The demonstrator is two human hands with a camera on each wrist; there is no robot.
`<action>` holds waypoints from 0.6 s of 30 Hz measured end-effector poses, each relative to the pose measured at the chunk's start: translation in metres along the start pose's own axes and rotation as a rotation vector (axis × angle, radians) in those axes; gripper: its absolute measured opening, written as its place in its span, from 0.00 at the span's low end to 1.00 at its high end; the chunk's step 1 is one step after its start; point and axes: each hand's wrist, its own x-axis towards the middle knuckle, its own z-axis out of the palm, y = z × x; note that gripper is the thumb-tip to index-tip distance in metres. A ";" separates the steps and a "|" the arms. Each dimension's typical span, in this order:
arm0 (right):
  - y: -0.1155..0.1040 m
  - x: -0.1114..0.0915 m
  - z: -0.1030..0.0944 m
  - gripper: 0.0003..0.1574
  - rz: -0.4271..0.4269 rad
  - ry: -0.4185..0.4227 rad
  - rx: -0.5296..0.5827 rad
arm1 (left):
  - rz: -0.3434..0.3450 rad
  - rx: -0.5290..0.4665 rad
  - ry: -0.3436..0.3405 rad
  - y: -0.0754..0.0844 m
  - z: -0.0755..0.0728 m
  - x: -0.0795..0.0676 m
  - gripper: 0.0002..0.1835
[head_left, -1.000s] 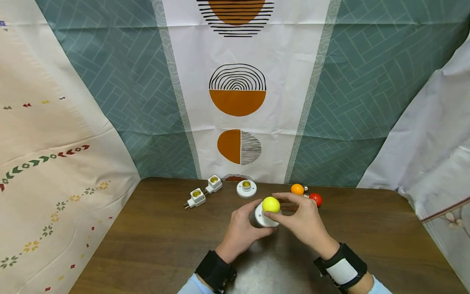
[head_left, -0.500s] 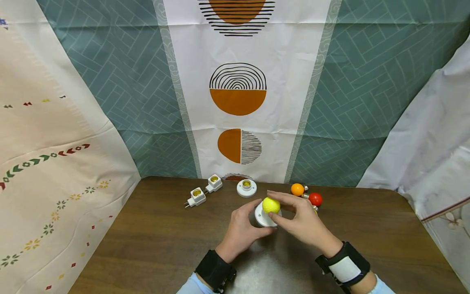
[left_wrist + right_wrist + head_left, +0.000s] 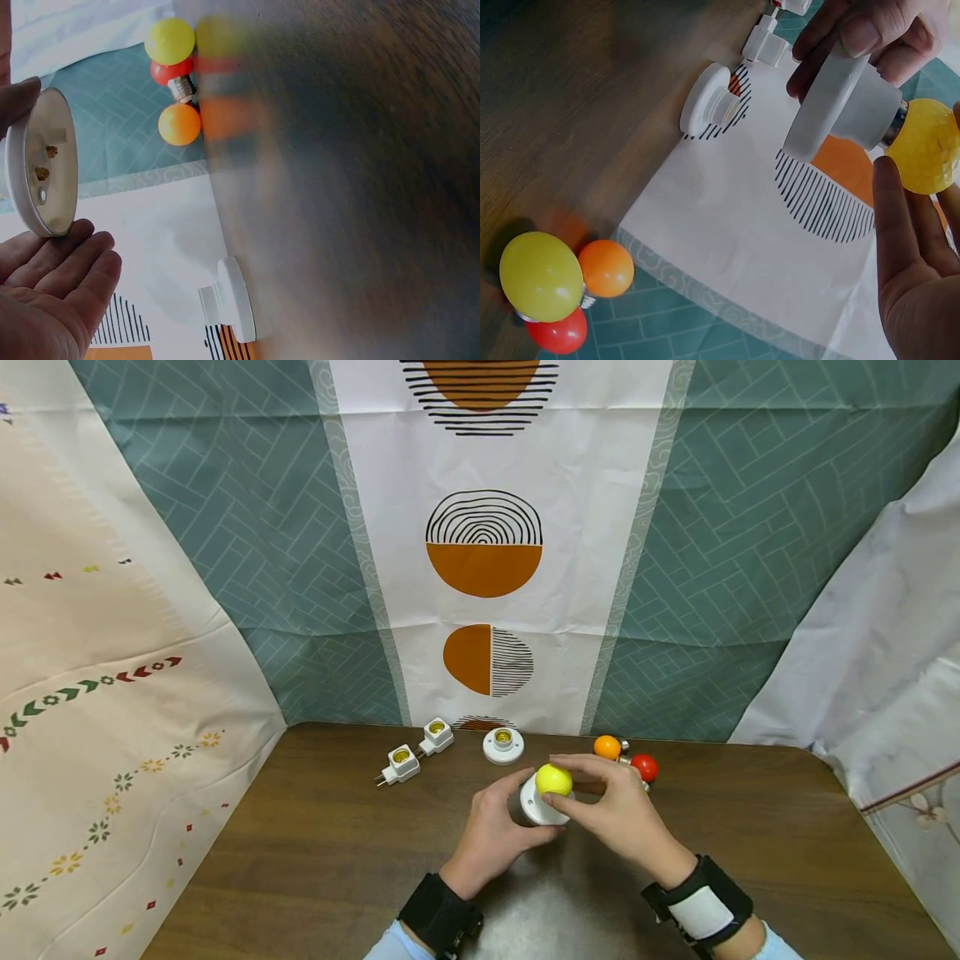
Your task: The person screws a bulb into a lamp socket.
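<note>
My left hand (image 3: 495, 827) grips a white round lamp holder (image 3: 531, 803) by its rim, raised over the table. Its hollow underside (image 3: 56, 165), with two brass screws, shows in the left wrist view. A yellow light bulb (image 3: 553, 779) stands in the holder's socket, a band of its metal base showing at the socket mouth in the right wrist view. My right hand (image 3: 618, 810) has thumb and fingertips around the yellow bulb's globe. In the right wrist view, the left thumb (image 3: 860, 34) presses the holder's edge.
Behind my hands, a second round lamp holder (image 3: 504, 746) sits on the brown table (image 3: 337, 860). Two white plug-in sockets (image 3: 402, 762) lie left of it. At the back right are an orange bulb (image 3: 607, 747), a red bulb (image 3: 645, 767) and another yellow bulb (image 3: 540, 274), close together.
My right thumb and fingers shift right around the yellow bulb's globe and then back. The left hand and the lamp holder stay in nearly the same place.
</note>
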 end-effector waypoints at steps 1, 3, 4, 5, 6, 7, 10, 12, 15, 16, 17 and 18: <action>-0.004 0.000 0.000 0.27 0.002 0.008 -0.007 | 0.002 -0.001 0.001 0.000 0.000 0.000 0.42; -0.013 0.000 0.000 0.27 0.001 0.017 -0.016 | 0.007 0.002 0.004 -0.001 0.000 0.000 0.42; -0.019 0.000 -0.001 0.27 -0.005 0.015 -0.019 | 0.007 0.002 0.005 -0.001 0.000 0.000 0.42; -0.022 0.000 -0.002 0.26 -0.011 0.012 -0.022 | 0.006 0.002 0.005 -0.001 0.000 0.000 0.42; -0.024 0.000 -0.002 0.26 -0.019 0.006 -0.026 | 0.006 0.005 0.006 -0.001 0.000 0.000 0.42; -0.026 0.000 -0.003 0.27 -0.023 -0.001 -0.031 | 0.004 0.003 0.006 -0.001 0.000 0.000 0.42; -0.028 0.001 -0.005 0.30 -0.004 -0.037 -0.036 | 0.002 0.005 0.009 -0.002 0.000 0.000 0.42; -0.024 0.001 -0.005 0.32 0.019 -0.057 -0.040 | 0.007 0.008 0.014 -0.003 0.000 0.001 0.42; -0.012 0.001 -0.004 0.34 0.040 -0.093 -0.042 | 0.014 0.002 0.013 -0.003 0.000 0.001 0.42; -0.007 0.002 -0.003 0.35 0.036 -0.102 -0.044 | 0.017 -0.002 0.013 -0.003 0.000 0.001 0.42; -0.003 0.002 -0.003 0.35 0.029 -0.111 -0.044 | 0.017 -0.006 0.011 -0.003 -0.001 0.001 0.41; 0.001 0.002 -0.002 0.35 0.021 -0.119 -0.041 | 0.017 -0.010 0.009 -0.004 -0.001 0.001 0.41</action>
